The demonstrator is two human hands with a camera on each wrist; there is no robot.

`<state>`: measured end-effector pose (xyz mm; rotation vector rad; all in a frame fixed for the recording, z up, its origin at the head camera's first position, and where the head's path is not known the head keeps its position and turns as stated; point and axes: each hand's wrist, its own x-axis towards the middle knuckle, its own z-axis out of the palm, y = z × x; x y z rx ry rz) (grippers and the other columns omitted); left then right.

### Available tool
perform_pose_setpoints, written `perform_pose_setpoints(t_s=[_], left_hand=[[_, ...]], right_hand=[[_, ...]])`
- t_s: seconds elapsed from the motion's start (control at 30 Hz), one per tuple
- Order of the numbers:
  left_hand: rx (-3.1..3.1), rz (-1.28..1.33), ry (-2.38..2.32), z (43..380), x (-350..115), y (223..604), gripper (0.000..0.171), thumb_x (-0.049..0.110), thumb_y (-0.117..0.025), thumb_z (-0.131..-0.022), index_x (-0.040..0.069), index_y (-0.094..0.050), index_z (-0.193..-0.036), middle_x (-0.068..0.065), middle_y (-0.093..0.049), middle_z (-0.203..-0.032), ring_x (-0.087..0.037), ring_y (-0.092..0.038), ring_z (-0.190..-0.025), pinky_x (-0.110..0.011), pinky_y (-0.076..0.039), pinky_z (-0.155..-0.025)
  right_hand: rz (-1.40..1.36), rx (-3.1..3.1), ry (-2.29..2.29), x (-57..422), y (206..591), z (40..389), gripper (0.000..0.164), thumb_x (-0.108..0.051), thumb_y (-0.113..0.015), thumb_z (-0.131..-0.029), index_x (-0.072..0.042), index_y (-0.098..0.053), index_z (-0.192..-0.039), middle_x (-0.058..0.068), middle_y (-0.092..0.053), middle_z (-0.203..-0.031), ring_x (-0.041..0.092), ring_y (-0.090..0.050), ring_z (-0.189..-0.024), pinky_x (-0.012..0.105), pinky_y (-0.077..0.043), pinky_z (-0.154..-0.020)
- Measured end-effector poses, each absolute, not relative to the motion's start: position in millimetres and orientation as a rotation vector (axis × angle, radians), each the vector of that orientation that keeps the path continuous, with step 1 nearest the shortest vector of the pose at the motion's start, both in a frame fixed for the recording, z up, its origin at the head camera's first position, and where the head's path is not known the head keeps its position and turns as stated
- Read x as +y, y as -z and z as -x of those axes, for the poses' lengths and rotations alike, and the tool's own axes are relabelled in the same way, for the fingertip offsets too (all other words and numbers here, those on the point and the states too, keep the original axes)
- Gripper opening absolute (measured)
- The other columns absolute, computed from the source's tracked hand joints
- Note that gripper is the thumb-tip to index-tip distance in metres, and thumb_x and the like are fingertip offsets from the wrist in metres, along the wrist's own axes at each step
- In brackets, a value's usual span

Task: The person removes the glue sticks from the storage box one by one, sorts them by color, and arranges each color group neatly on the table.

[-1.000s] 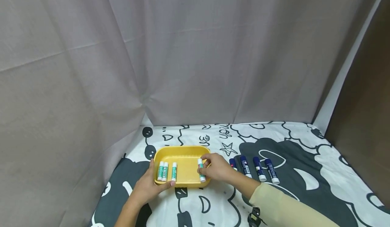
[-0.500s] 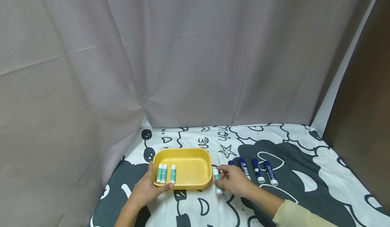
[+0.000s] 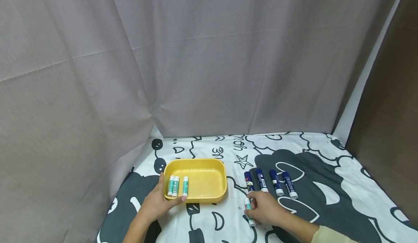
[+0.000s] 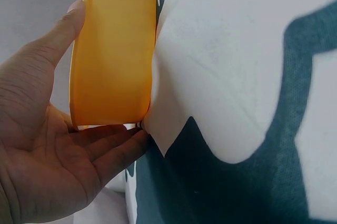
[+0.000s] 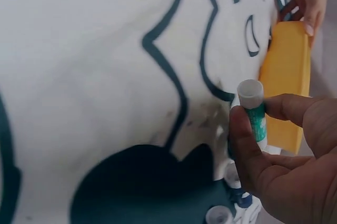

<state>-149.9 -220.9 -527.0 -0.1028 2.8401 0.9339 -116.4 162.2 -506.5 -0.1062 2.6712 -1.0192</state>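
Right hand (image 3: 266, 208): nearly closed, thumb and fingers pinching one green-and-white tube (image 3: 248, 205); a fingertip pinch probably suits so slim a body and leaves both white ends uncovered.
Held tube: outside the tray, just nearer the person than the leftmost blue tube (image 3: 249, 181); slightly tilted in the head view; cannot tell whether it touches the cloth.
Left hand (image 3: 156, 203): grasps the near left corner of the yellow tray (image 3: 205, 185), thumb at the near rim, fingers along the left end; presumably to keep it steady.
Tray contents: three green tubes (image 3: 185, 186), all towards the left end; two side by side, the third a little apart.
Blue row: four in all, lying roughly parallel right of the tray, likely spaced so each can be picked singly.
Surface: patterned cloth (image 3: 209, 232) under everything.
Backdrop: grey curtain (image 3: 209, 72) behind.
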Motion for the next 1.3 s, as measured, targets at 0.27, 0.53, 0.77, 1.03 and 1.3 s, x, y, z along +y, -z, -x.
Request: perform_pose_setpoints(t_s=[0.27,0.53,0.77,1.03,1.3], left_hand=[[2.845,0.094,-0.942,149.3,-223.8,527.8,0.147,0.079,-0.086,-0.079,0.004,-0.007,-0.178,-0.028,-0.041,-0.174,-0.054,-0.057,-0.148,-0.073,-0.051,-0.115],[2.85,0.091,-0.942,150.1,-226.3,528.7,0.148,0.08,-0.086,-0.078,0.005,-0.006,-0.178,-0.028,-0.041,-0.174,-0.053,-0.056,-0.148,-0.072,-0.05,-0.116],[2.849,0.091,-0.94,150.3,-225.7,528.4,0.147,0.079,-0.087,-0.079,0.005,-0.008,-0.178,-0.028,-0.043,-0.173,-0.053,-0.058,-0.146,-0.072,-0.052,-0.114],[2.826,0.102,-0.942,149.1,-224.1,527.6,0.146,0.079,-0.086,-0.079,0.004,-0.007,-0.178,-0.029,-0.042,-0.173,-0.053,-0.057,-0.147,-0.072,-0.051,-0.115],[2.849,0.072,-0.946,149.9,-223.1,528.3,0.146,0.077,-0.087,-0.079,0.004,-0.008,-0.178,-0.029,-0.044,-0.172,-0.052,-0.059,-0.146,-0.071,-0.052,-0.114]], right_hand=[[0.187,2.716,1.011,171.5,519.3,110.2,0.034,-0.008,-0.093,-0.083,-0.002,-0.073,-0.109,-0.001,-0.057,-0.072,0.012,-0.051,-0.063,0.022,-0.038,-0.054],[0.118,2.742,0.994,169.8,520.0,109.7,0.044,-0.005,-0.096,-0.079,-0.008,-0.065,-0.109,0.001,-0.057,-0.072,0.014,-0.054,-0.061,0.024,-0.042,-0.052],[0.14,2.727,0.973,170.5,520.0,108.9,0.045,-0.007,-0.097,-0.08,-0.009,-0.062,-0.108,0.003,-0.057,-0.071,0.014,-0.057,-0.055,0.026,-0.045,-0.048],[0.067,2.736,0.93,163.0,497.7,122.5,0.04,-0.022,-0.093,-0.089,-0.008,-0.066,-0.115,0.003,-0.059,-0.072,0.014,-0.056,-0.051,0.024,-0.04,-0.049],[0.059,2.735,1.055,138.4,474.4,140.0,0.032,-0.027,-0.086,-0.098,-0.005,-0.072,-0.117,0.002,-0.065,-0.073,0.016,-0.064,-0.055,0.025,-0.044,-0.049]])
